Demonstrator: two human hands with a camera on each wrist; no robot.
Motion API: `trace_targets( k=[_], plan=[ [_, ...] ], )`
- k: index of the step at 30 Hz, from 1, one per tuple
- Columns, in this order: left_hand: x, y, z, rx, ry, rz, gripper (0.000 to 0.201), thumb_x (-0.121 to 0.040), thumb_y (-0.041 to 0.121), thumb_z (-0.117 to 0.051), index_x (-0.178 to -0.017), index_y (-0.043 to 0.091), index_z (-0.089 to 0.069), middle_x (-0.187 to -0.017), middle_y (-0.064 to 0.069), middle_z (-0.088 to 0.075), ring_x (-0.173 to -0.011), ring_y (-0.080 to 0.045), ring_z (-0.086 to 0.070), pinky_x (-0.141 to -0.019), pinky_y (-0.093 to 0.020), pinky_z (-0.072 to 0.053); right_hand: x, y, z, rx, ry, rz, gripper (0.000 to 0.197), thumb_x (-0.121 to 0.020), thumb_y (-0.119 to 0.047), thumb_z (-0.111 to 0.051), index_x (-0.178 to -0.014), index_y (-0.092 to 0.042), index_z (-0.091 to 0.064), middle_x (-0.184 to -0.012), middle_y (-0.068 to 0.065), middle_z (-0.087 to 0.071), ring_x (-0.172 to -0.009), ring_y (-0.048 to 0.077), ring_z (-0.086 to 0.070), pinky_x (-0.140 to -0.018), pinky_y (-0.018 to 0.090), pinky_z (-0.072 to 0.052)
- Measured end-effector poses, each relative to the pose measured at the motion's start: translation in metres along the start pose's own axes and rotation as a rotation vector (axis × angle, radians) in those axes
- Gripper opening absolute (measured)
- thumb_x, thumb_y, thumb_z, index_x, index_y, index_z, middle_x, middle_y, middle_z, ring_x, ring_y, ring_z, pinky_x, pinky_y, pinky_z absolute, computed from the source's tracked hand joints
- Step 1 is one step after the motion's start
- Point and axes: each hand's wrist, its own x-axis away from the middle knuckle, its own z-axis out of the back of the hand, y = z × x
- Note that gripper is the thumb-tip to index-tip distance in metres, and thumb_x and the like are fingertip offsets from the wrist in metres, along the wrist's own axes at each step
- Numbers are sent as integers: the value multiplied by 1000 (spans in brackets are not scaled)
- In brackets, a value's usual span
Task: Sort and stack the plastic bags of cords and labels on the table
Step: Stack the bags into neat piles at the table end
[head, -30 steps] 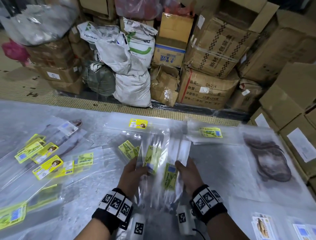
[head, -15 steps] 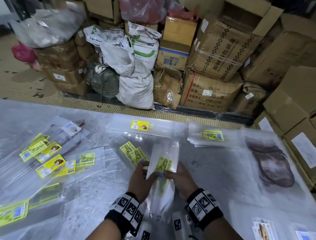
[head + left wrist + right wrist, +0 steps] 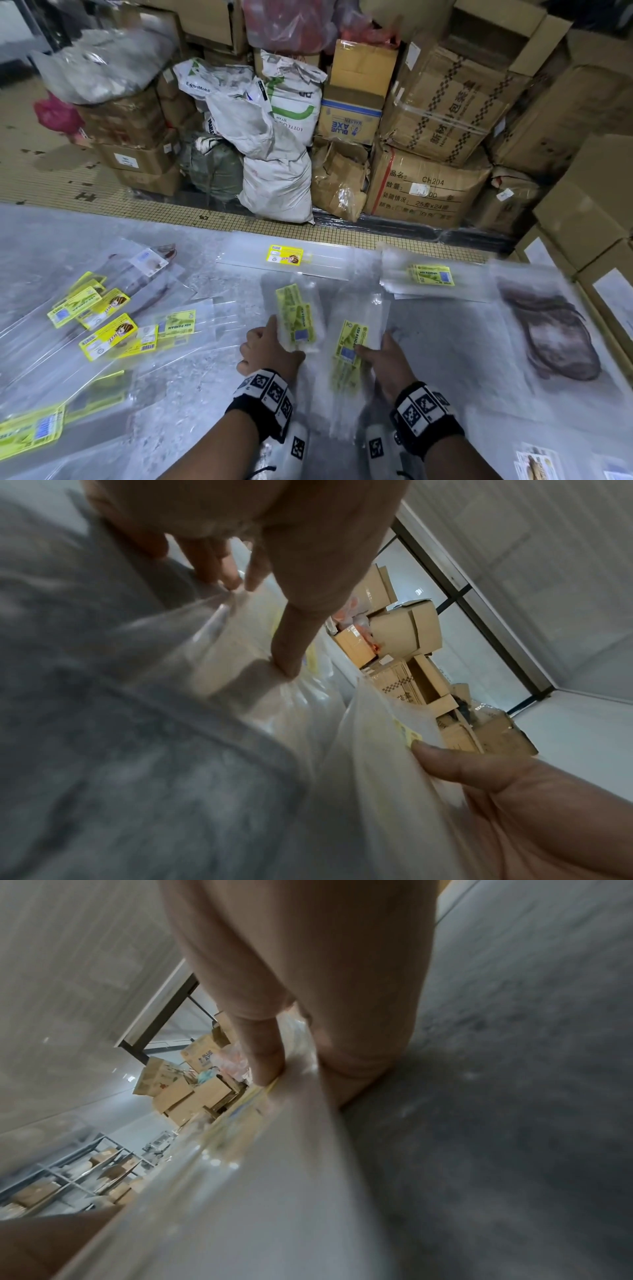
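Now both hands point(image 3: 270, 346) point(image 3: 385, 359) pinch bags point(image 3: 356, 329) (yellow-labelled).

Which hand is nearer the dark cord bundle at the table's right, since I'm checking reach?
Right. The right hand lies just left of the dark cord bundle; the left hand lies farther left.

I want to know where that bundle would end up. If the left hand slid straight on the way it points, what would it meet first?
Probably the long clear bag with one yellow label at the table's far edge. The left hand points away from the person, gripping its bag bundle; depth is unclear.
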Motion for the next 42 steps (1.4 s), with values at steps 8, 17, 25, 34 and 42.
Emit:
trace_targets(
  k=[8, 17, 25, 34, 42],
  plan=[
    [7, -9, 4, -10, -63, -103, 65, -71, 27, -74, -128, 41, -46, -116, 8, -56, -110, -20, -49, -88, -34, -36, 2, 10, 2, -23, 9, 62, 26, -90, 11, -61, -112, -2, -60, -105, 13, -74, -92, 23, -72, -63, 22, -57],
    [-1, -8, 2, 83, -97, -141, 105, -65, 17, -81, -151, 25, -21, -138, -6, -33, -125, -30, -38, -101, -36, -42, 0, 18, 8, 1, -15, 111, 27, -91, 7, -62, -113, -8, -61, -105, 10, -75, -97, 24, -72, -73, 27, -59],
    [-15, -7, -1, 223, -107, -86, 67, -48, 21, -81, -106, 36, -51, -104, 9, -64, -103, -21, -61, -89, -40, -54, -1, 20, 9, 14, -17, 107, 26, -91, 7, -63, -112, -9, -62, -104, 8, -75, -97, 23, -72, -75, 28, -58],
    [-13, -20, -4, 504, -126, -224, 40, -73, -6, -66, -94, 27, -55, -88, 4, -66, -88, -25, -64, -71, -33, -52, -1, 21, 9, -25, -13, 83, 31, -91, 10, -61, -113, -11, -61, -104, 11, -75, -95, 27, -72, -80, 39, -60],
    [-6, -36, 21, 976, -252, -223, 48, -60, 1, -69, -106, 15, -67, -92, -3, -76, -90, -24, -70, -79, -33, -51, -1, 18, 7, -34, -57, 66, 34, -92, 9, -59, -120, -10, -60, -107, 14, -75, -98, 33, -72, -84, 49, -59]
  ],
)
